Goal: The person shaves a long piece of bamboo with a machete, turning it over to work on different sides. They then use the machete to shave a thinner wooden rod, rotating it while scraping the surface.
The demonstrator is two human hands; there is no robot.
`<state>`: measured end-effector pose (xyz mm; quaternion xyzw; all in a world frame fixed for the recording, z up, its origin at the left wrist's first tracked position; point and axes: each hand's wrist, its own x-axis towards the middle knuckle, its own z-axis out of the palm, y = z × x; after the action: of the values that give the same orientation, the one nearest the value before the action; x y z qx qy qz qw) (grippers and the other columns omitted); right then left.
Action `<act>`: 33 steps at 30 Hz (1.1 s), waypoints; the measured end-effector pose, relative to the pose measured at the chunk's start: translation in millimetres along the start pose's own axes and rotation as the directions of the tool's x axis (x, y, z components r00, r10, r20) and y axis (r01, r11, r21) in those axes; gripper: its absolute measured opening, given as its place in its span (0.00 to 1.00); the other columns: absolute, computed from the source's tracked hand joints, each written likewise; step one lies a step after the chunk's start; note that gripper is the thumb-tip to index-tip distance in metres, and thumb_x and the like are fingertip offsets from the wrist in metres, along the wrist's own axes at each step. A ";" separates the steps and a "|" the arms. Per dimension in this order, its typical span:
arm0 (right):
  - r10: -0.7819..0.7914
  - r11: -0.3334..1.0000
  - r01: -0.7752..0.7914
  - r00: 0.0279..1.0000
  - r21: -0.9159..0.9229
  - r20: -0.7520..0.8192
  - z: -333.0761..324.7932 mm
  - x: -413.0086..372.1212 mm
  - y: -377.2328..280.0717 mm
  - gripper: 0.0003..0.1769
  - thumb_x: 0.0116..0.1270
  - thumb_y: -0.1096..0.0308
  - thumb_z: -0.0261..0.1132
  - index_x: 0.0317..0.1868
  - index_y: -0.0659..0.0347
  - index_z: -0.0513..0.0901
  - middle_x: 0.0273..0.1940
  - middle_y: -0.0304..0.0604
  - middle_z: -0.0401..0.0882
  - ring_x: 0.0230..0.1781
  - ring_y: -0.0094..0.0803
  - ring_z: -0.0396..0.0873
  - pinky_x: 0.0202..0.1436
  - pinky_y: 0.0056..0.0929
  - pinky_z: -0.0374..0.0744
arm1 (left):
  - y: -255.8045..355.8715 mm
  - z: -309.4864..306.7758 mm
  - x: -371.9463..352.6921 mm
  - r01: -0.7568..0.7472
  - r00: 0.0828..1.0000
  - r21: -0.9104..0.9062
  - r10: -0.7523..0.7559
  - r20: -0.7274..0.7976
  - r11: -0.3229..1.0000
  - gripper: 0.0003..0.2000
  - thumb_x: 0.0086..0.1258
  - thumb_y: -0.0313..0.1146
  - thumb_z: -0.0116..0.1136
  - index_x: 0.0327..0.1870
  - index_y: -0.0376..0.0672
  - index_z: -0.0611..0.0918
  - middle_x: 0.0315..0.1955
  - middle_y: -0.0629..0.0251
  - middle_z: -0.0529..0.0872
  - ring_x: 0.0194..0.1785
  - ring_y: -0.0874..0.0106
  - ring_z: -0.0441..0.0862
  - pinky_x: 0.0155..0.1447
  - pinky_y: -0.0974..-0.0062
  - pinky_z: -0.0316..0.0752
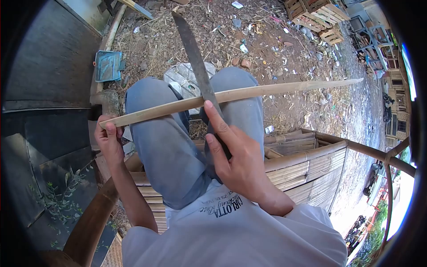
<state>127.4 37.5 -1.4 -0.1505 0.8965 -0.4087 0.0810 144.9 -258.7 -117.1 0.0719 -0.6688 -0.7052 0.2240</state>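
Observation:
A long, pale bamboo strip lies across in front of my knees, curving from lower left to upper right. My left hand pinches its left end between thumb and fingers. In my right hand is a machete with a dark, stained blade pointing up and away from me. The blade crosses the strip between my knees. My right index finger stretches along the blade, its tip right at the strip's near edge. The machete's handle is mostly hidden under my palm.
I sit on a bamboo bench with a slatted side. A white patterned slab lies beyond my knees. Litter covers the dirt ground. A blue crate stands left by a dark wall; wooden crates sit far right.

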 end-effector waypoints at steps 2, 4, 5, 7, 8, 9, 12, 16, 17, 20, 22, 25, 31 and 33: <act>-0.013 1.000 0.012 1.000 0.012 0.003 3.3 0.5 2.8 0.32 0.72 0.69 0.59 0.75 0.44 0.65 0.26 0.47 0.73 0.22 0.43 0.73 0.30 0.38 0.74 | 0.4 -1.3 1.0 0.003 1.000 0.000 -0.003 0.018 1.000 0.22 0.70 0.53 0.62 0.33 0.40 0.75 0.25 0.74 0.70 0.26 0.84 0.63 0.31 0.83 0.58; -0.031 0.999 0.031 1.000 0.024 0.004 1.3 -1.2 7.9 0.32 0.73 0.65 0.58 0.75 0.38 0.63 0.24 0.45 0.70 0.20 0.45 0.72 0.27 0.42 0.74 | 1.4 -3.5 1.3 0.001 0.999 -0.001 -0.001 0.033 1.000 0.22 0.69 0.53 0.62 0.33 0.40 0.75 0.25 0.74 0.70 0.26 0.84 0.63 0.31 0.82 0.59; -0.039 0.999 0.039 0.999 0.020 -0.002 -5.2 -3.2 13.4 0.32 0.73 0.65 0.58 0.75 0.38 0.63 0.24 0.45 0.70 0.20 0.45 0.72 0.28 0.42 0.74 | 0.2 -4.2 -0.1 -0.006 0.999 0.011 0.006 0.043 1.000 0.22 0.70 0.53 0.62 0.33 0.40 0.75 0.25 0.74 0.70 0.26 0.84 0.63 0.32 0.82 0.59; -0.048 0.999 0.048 0.999 0.011 -0.005 -16.3 -6.1 23.4 0.32 0.73 0.66 0.59 0.75 0.38 0.63 0.24 0.45 0.70 0.20 0.45 0.72 0.28 0.42 0.73 | 1.5 -1.3 -3.4 -0.013 0.999 0.018 0.012 0.049 1.000 0.22 0.70 0.53 0.62 0.33 0.40 0.74 0.24 0.74 0.70 0.26 0.83 0.63 0.32 0.82 0.59; -0.018 1.000 0.018 0.999 0.003 -0.049 -20.1 -5.2 28.3 0.32 0.73 0.66 0.59 0.75 0.38 0.64 0.23 0.45 0.70 0.20 0.45 0.73 0.28 0.42 0.74 | 2.3 -0.4 -3.7 -0.006 0.999 0.016 0.006 0.042 1.000 0.22 0.70 0.53 0.62 0.33 0.40 0.74 0.24 0.74 0.70 0.25 0.83 0.63 0.32 0.82 0.59; 0.009 1.000 -0.009 0.996 -0.005 -0.094 -22.3 -4.4 31.1 0.32 0.73 0.66 0.59 0.75 0.38 0.64 0.23 0.45 0.70 0.20 0.45 0.73 0.28 0.42 0.74 | 3.5 1.2 -3.7 -0.003 0.999 0.015 0.002 0.034 1.000 0.21 0.70 0.52 0.62 0.34 0.40 0.74 0.25 0.74 0.70 0.25 0.83 0.63 0.32 0.82 0.59; 0.016 0.999 -0.020 0.995 -0.036 -0.095 -14.4 -5.8 17.9 0.31 0.71 0.69 0.60 0.74 0.44 0.66 0.25 0.47 0.72 0.22 0.44 0.73 0.29 0.39 0.73 | 2.8 3.3 -5.2 0.012 1.000 0.008 -0.012 0.002 1.000 0.21 0.70 0.52 0.62 0.34 0.40 0.74 0.24 0.73 0.70 0.25 0.83 0.63 0.32 0.83 0.58; 0.010 0.999 -0.013 0.998 -0.048 -0.063 -13.3 -6.4 14.1 0.31 0.70 0.73 0.61 0.73 0.49 0.68 0.25 0.48 0.73 0.22 0.43 0.72 0.31 0.36 0.73 | 0.2 -0.1 -2.6 -0.027 0.999 -0.008 0.027 0.031 1.000 0.21 0.71 0.52 0.61 0.33 0.41 0.74 0.24 0.74 0.69 0.25 0.83 0.62 0.32 0.83 0.58; 0.015 0.998 -0.018 0.999 -0.061 -0.049 -18.9 -4.6 17.3 0.32 0.70 0.73 0.61 0.73 0.49 0.68 0.26 0.49 0.74 0.22 0.44 0.72 0.31 0.36 0.73 | 0.2 -2.6 -2.2 -0.016 0.999 0.006 0.016 0.030 1.000 0.20 0.71 0.52 0.61 0.33 0.42 0.74 0.23 0.74 0.70 0.25 0.83 0.62 0.32 0.82 0.57; 0.025 0.998 -0.038 0.967 -0.046 -0.252 -36.5 -5.2 51.7 0.30 0.72 0.69 0.59 0.74 0.45 0.67 0.23 0.49 0.70 0.20 0.42 0.71 0.29 0.38 0.71 | 0.8 -7.5 -2.4 -0.010 1.000 0.008 0.010 0.027 1.000 0.20 0.72 0.51 0.61 0.32 0.42 0.73 0.23 0.74 0.69 0.25 0.83 0.62 0.31 0.82 0.57; 0.142 0.984 -0.170 0.920 -0.045 -0.365 -52.2 -2.9 63.7 0.30 0.71 0.71 0.59 0.73 0.49 0.68 0.21 0.49 0.70 0.20 0.38 0.69 0.29 0.35 0.70 | 1.1 -6.1 -2.6 -0.009 1.000 -0.001 0.009 0.020 1.000 0.20 0.72 0.50 0.61 0.32 0.42 0.73 0.23 0.74 0.69 0.25 0.83 0.62 0.31 0.82 0.57; 0.269 0.952 -0.306 0.869 -0.023 -0.416 -69.0 0.4 68.2 0.30 0.71 0.71 0.59 0.73 0.51 0.67 0.21 0.48 0.69 0.19 0.35 0.66 0.28 0.33 0.69 | 3.9 -1.3 -1.9 -0.020 0.999 -0.008 0.019 -0.031 1.000 0.19 0.72 0.49 0.61 0.31 0.43 0.72 0.22 0.74 0.67 0.24 0.83 0.61 0.31 0.82 0.56; 0.021 0.997 -0.039 0.971 -0.069 -0.238 -21.8 -8.4 49.8 0.31 0.72 0.66 0.59 0.75 0.40 0.65 0.25 0.48 0.72 0.25 0.46 0.75 0.32 0.43 0.74 | 9.3 0.3 2.7 0.006 0.999 -0.091 -0.002 0.045 0.996 0.16 0.79 0.44 0.51 0.30 0.46 0.68 0.19 0.77 0.62 0.24 0.83 0.58 0.31 0.80 0.53; 0.034 0.998 -0.044 0.975 -0.043 -0.219 -26.5 -8.8 54.7 0.31 0.73 0.64 0.58 0.75 0.38 0.64 0.24 0.47 0.71 0.25 0.47 0.75 0.33 0.44 0.75 | 18.1 -4.0 4.7 -0.025 0.995 -0.218 0.002 -0.103 0.976 0.18 0.80 0.43 0.50 0.26 0.47 0.65 0.17 0.77 0.60 0.22 0.84 0.56 0.29 0.79 0.52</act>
<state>117.5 93.2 -25.4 -0.0890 0.9123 -0.3995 -0.0136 146.3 -264.4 -98.9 0.0782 -0.5753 -0.7684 0.2692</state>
